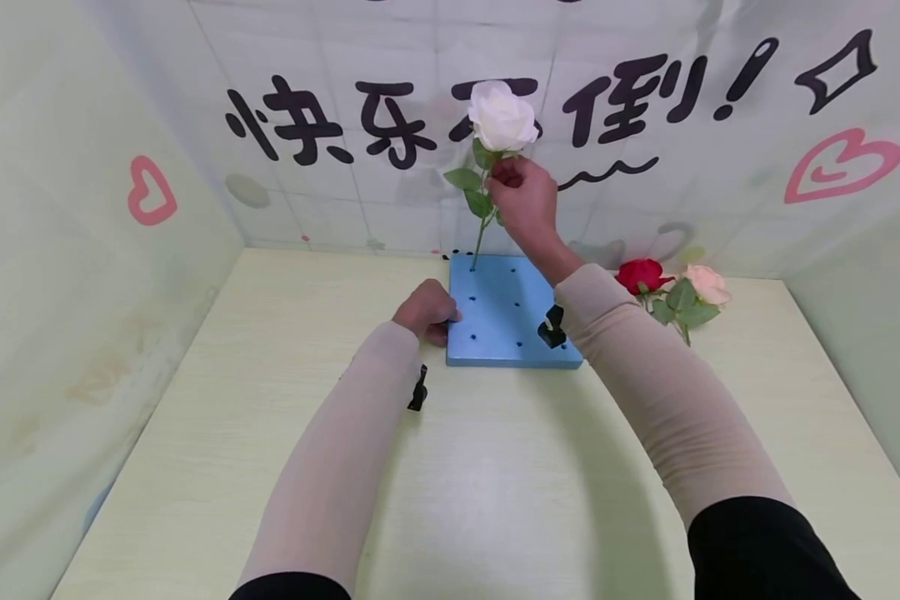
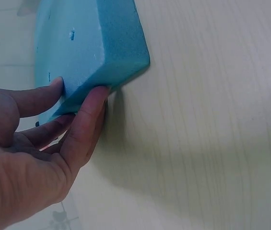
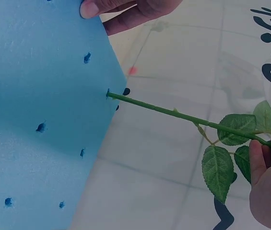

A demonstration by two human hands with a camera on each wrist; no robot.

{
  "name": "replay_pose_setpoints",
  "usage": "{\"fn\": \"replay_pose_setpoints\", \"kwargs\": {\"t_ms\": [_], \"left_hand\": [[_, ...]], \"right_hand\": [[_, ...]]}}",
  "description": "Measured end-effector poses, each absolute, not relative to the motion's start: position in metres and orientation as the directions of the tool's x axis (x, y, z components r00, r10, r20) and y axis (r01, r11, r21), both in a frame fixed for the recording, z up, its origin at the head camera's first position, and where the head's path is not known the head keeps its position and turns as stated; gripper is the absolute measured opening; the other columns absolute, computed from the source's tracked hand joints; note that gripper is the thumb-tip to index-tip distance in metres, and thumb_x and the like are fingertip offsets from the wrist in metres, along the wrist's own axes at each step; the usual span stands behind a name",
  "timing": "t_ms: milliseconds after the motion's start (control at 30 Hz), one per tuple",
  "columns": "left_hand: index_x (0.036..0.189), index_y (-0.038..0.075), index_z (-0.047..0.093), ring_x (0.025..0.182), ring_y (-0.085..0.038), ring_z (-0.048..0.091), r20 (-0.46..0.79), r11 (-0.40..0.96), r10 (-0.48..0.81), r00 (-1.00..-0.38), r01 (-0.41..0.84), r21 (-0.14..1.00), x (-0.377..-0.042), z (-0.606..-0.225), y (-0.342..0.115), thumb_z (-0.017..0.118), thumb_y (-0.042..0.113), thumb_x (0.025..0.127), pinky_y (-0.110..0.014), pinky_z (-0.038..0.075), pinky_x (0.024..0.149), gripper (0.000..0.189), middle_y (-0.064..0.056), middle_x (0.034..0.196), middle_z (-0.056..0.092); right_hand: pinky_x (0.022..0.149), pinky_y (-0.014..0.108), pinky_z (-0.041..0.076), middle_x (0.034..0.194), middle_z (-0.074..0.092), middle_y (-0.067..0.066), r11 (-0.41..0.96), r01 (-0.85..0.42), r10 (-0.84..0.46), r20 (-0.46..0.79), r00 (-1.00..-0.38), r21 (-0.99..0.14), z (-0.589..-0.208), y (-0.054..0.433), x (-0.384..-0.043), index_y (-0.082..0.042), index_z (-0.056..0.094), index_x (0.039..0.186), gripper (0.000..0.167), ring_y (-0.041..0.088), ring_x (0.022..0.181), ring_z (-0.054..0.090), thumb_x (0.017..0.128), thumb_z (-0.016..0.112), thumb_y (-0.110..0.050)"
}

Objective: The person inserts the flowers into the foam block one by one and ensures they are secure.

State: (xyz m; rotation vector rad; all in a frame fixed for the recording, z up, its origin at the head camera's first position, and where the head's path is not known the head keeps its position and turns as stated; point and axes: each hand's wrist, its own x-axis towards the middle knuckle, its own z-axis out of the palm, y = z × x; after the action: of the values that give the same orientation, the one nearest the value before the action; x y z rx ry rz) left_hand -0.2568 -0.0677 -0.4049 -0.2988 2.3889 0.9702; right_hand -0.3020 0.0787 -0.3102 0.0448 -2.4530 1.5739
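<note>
A white rose [image 1: 502, 117] stands upright at the back of a blue foam block [image 1: 495, 321] dotted with small holes. High on its green stem, just under the bloom, my right hand [image 1: 528, 200] pinches it between thumb and fingers. The right wrist view shows the lower end of the stem [image 3: 173, 113] at a hole near the block's far left corner, green leaves [image 3: 217, 167] beside the fingers. My left hand [image 1: 427, 310] grips the block's left edge, thumb on the top face and fingers against the side, as the left wrist view shows up close.
A red rose [image 1: 641, 275] and a pink rose [image 1: 707, 284] lie on the pale wood-grain table [image 1: 270, 383], right of the block and beyond my right forearm. Behind the table's back edge hangs a printed white sheet [image 1: 390, 208]; further sheets flank both sides.
</note>
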Motion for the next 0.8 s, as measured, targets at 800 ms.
{"fn": "replay_pose_setpoints", "kwargs": {"t_ms": [800], "left_hand": [[0.100, -0.005, 0.061, 0.056, -0.021, 0.066, -0.561, 0.733, 0.013, -0.827, -0.374, 0.569, -0.2619, -0.4103, -0.0690, 0.063, 0.009, 0.094, -0.031, 0.060, 0.059, 0.015, -0.015, 0.076, 0.065]], "right_hand": [[0.077, 0.022, 0.053, 0.105, 0.066, 0.007, 0.509, -0.174, 0.074, 0.245, -0.967, -0.843, -0.3172, 0.0715, -0.3026, -0.006, 0.065, 0.110, 0.019, 0.014, 0.089, 0.057, 0.093, 0.066, -0.013]]}}
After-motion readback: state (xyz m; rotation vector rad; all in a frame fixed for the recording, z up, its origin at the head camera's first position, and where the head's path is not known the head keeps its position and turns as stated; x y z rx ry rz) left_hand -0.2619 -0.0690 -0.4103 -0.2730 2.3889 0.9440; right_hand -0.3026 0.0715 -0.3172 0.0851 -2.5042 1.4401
